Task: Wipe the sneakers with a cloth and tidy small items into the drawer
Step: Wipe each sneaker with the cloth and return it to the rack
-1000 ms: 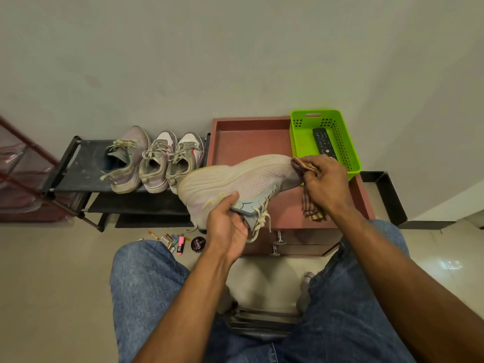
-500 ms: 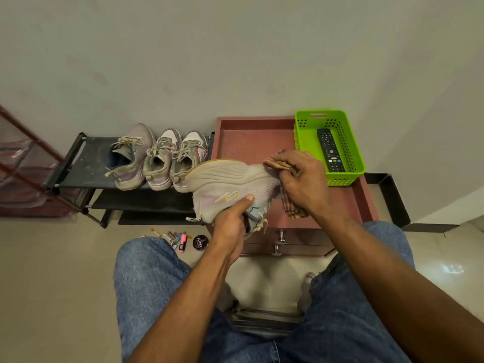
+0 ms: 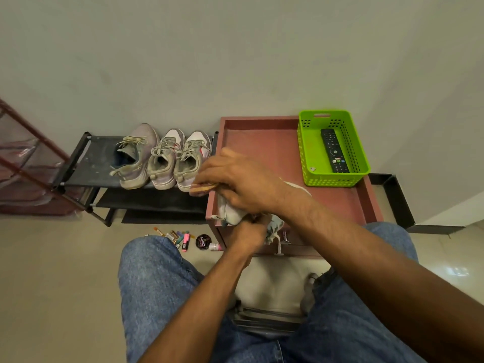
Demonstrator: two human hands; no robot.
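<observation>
Shelving (image 3: 86, 163) of black metal at the left carries three sneakers (image 3: 163, 158) in a row; markers and a small round tin (image 3: 203, 241) lie on the floor below; left hand (image 3: 247, 233) grips the pale sneaker (image 3: 230, 212) from underneath, fingers curled round it, over the red drawer unit (image 3: 262, 132); right hand (image 3: 235, 179) presses a cloth (image 3: 203, 188) onto its toe end, fingers clamped on the fabric; further right, a green basket (image 3: 309, 142) holds a remote (image 3: 334, 150).
</observation>
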